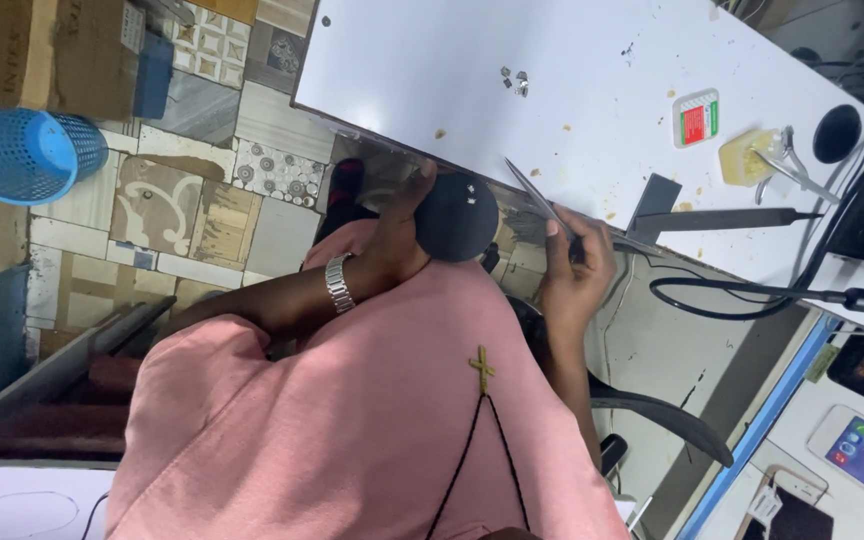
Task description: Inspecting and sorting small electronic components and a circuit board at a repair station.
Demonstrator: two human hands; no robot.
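White workbench (472, 70) above patterned floor tiles (192, 200): the left hand (397, 235) curls its fingers around a round black device (455, 217) at the bench edge while the right hand (574, 270) pinches metal tweezers (542, 205).

Round device (455, 217) in left hand (399, 240), tweezers (542, 205) in right hand (574, 268)

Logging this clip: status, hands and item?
Left hand grips round black device. Right hand holds tweezers beside it. Nothing between them.
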